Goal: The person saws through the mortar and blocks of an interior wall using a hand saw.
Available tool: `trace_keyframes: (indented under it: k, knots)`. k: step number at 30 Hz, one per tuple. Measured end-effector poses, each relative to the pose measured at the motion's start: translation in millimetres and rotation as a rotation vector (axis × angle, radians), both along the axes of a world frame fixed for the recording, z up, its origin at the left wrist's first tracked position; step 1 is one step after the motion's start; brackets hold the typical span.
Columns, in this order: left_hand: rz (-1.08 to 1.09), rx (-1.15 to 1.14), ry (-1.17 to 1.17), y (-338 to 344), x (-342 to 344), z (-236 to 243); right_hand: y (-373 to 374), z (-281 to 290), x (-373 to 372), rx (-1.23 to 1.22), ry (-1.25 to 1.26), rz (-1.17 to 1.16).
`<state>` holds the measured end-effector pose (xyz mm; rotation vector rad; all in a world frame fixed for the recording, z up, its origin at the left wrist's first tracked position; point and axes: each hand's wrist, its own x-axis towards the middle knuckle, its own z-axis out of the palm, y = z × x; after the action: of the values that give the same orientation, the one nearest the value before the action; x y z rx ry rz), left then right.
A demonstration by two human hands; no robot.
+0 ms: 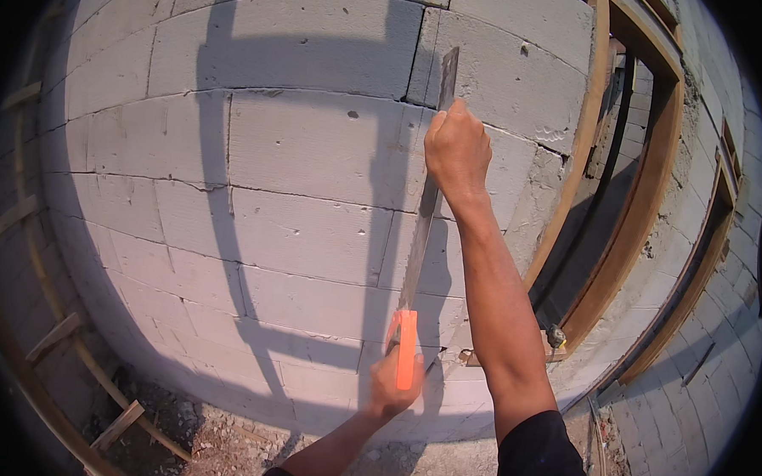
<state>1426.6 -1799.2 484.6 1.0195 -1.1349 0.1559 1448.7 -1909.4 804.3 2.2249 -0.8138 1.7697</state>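
A hand saw (419, 248) with a long metal blade and an orange handle stands nearly upright in front of a wall of pale blocks (308, 158). Low down, my left hand (392, 383) is wrapped round the orange handle. My right hand (459, 148) is closed in a fist round the upper part of the blade, and the tip sticks out above it. The toothed edge faces left. Whether the blade touches the wall I cannot tell.
A wooden frame (669, 165) lines an opening in the wall at the right, with a small tool or object (556, 337) on its lower corner. A wooden ladder-like structure (53, 338) curves along the left. Rubble (227, 444) covers the ground at the wall's foot.
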Motion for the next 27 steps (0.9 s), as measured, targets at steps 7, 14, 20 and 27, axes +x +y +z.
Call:
trace_keyframes:
  k: [7, 14, 20, 27]
  knots:
    - [-0.08, -0.144, 0.032, -36.8, 29.4, 109.4, -8.6, 121.2, 21.5, -0.038, 0.013, -0.085]
    - [-0.039, -0.137, 0.06, -47.1, 30.1, 88.9, -36.8, 97.0, 37.4, -0.048, 0.02, -0.049]
    - [-0.007, -0.042, 0.091, -31.4, 19.9, 15.7, -23.5, 16.3, 34.0, 0.008, 0.027, -0.083]
    - [0.021, 0.159, 0.065, 0.1, 17.8, -54.3, -10.5, -65.7, 31.8, 0.117, 0.038, -0.046]
